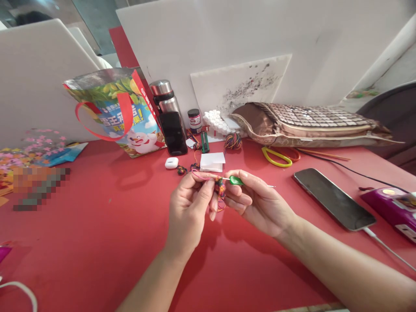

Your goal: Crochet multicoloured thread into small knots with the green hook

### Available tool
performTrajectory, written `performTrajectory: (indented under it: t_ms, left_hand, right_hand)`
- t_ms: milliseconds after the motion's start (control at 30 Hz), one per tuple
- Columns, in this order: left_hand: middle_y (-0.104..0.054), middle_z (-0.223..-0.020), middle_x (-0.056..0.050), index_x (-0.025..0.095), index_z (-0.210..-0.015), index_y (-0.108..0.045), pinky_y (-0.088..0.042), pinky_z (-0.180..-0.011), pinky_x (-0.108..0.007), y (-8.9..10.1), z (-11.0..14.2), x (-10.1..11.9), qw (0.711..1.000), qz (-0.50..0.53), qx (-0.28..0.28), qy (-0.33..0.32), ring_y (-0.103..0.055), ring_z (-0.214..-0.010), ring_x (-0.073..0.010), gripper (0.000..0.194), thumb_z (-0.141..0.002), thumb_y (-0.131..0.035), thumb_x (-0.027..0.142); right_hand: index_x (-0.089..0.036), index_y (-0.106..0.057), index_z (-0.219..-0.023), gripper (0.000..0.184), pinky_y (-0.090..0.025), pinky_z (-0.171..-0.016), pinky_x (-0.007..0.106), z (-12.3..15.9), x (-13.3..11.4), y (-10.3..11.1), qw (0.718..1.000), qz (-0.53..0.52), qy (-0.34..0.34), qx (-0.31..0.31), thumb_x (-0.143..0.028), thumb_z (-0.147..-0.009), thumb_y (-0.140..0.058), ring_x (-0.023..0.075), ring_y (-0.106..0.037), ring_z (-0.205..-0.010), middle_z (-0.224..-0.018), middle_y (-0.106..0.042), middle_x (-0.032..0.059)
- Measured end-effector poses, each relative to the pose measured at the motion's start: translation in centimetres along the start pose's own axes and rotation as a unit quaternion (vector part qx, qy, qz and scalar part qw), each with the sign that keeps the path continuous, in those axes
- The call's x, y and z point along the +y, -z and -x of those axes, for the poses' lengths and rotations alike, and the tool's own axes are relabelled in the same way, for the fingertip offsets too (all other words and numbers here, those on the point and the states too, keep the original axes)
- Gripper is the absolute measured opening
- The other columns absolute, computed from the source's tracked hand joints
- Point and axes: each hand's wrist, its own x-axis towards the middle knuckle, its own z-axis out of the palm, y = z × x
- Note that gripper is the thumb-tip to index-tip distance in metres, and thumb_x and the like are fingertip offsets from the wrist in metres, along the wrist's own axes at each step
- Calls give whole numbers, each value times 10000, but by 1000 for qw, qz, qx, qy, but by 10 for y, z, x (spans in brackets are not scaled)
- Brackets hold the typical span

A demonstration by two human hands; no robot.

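Note:
My left hand [191, 206] pinches a small piece of multicoloured crochet work [220, 189] between thumb and fingers. A crochet hook [235, 180] with a green grip is held by my right hand [256, 199], its tip reaching into the crochet work. Loose yarn loops hang below the piece, between the two hands. Behind them lies a ball of multicoloured yarn [233, 141]. Some dark multicoloured crocheted bits [182, 170] rest just beyond my left hand, partly covered by it.
At the back stand a printed shopping bag [143, 125], a steel flask [167, 97], an upright phone [173, 133] and a small jar [194, 121]. White folded paper [212, 162] and an earbud case [171, 163] lie ahead. Yellow-handled scissors [276, 157] and a charging phone [334, 198] are right.

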Motion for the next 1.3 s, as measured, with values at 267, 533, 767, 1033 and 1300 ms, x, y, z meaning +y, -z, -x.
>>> performTrajectory:
  t_ms: [267, 533, 767, 1033, 1300]
  left_hand:
    - [-643, -675, 61, 221, -902, -663, -445, -404, -125, -4, 5, 1, 999, -4, 39, -17, -516, -425, -37, 112, -1003, -684, 265]
    - [-675, -589, 51, 214, -898, -624, -343, -318, -101, -8, 3, 2, 998, 5, 61, 34, -410, -326, -28, 167, -944, -737, 327]
    - [-665, -556, 55, 217, -907, -637, -305, -307, -92, -8, 2, 3, 995, 8, 85, 42, -379, -304, -21, 237, -875, -816, 369]
    - [-639, -560, 59, 198, -847, -675, -339, -319, -120, -7, -4, 1, 994, 43, 61, 74, -414, -347, -33, 296, -775, -907, 368]
    - [-776, -983, -35, 189, -810, -679, -267, -343, -178, 6, -7, 4, 990, -79, 115, -31, -374, -400, -5, 257, -926, -774, 399]
  right_hand:
    - [-134, -832, -906, 151, -390, -525, 159, -1, 2, 0, 998, -44, -31, -25, -278, -928, -796, 64, -248, -533, -603, -489, -52]
    - [-145, -836, -926, 179, -413, -560, 212, 1, 6, 0, 1000, 10, -16, -4, -320, -891, -840, 66, -340, -541, -667, -594, -17]
    - [-157, -827, -951, 201, -410, -568, 250, 1, 8, -3, 999, 43, 4, 7, -352, -901, -819, 74, -339, -544, -701, -598, -7]
    - [-171, -803, -890, 176, -428, -576, 251, -1, 1, 2, 997, 52, 42, 34, -346, -897, -815, 83, -343, -560, -711, -608, -5]
    - [-183, -804, -928, 192, -383, -565, 282, -4, -7, 6, 986, 125, 93, 57, -366, -876, -828, 105, -397, -582, -708, -604, -1]
